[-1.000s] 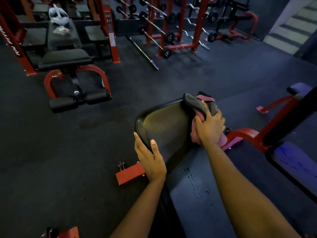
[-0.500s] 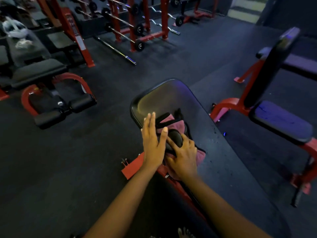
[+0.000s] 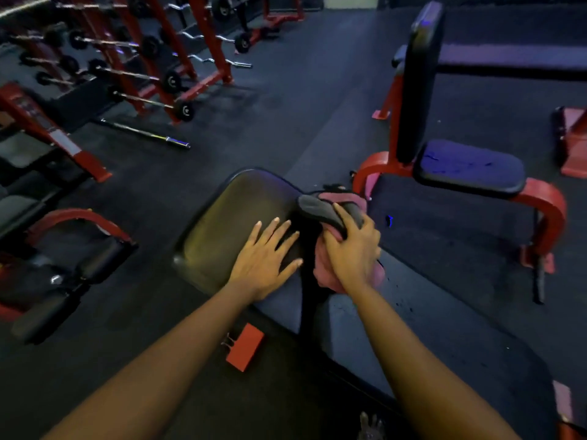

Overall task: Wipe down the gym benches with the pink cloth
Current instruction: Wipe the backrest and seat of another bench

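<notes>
cloth (image 3: 328, 274): pink, bunched up, pressed on the dark bench (image 3: 225, 217).
right hand (image 3: 352, 250): curled tight round the cloth.
left hand (image 3: 262, 265): laid flat on the bench, fingers spread.

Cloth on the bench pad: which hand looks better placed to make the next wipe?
Right, probably. The right hand grips the cloth at the pad's edge; the left hand lies flat on the pad, holding nothing.
</notes>
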The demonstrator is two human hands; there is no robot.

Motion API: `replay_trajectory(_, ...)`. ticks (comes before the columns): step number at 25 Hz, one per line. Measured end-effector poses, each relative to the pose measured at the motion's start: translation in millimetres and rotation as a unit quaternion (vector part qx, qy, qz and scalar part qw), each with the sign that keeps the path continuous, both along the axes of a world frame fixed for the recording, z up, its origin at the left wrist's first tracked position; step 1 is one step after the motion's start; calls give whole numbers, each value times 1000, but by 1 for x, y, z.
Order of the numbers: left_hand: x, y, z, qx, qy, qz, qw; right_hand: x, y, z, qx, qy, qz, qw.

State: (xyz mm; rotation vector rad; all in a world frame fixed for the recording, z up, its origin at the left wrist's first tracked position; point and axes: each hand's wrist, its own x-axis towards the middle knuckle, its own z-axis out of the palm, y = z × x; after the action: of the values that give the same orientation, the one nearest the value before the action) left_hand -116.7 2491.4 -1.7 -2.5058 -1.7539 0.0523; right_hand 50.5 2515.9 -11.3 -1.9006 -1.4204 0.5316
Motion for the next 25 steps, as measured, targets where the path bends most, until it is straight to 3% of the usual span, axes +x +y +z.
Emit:
replay_trajectory(4,-3,3,-10,30,57,-39,997,-24,24,-11,-45,-129,103,985)
replay_trajectory(8,-2,5,-10,24,59,-49,997,8,13,-37,-58,-163,66,983)
replay_trajectory(15,-3,4,-4,10,33,-55,998,67,-17,-75,-193,-68,-205,957)
replay_trajectory(17,-2,4,-2,0,24,-56,998,80,-17,-72,-200,-17,-210,957)
replay_trajectory(20,-4,4,-1,-13,18,-66,998,70,-31,-45,-132,39,-197,971)
replay_trajectory(25,0,-2,1,-71,-176,-107,976,-71,-114,-22,-90,-93,-100,987)
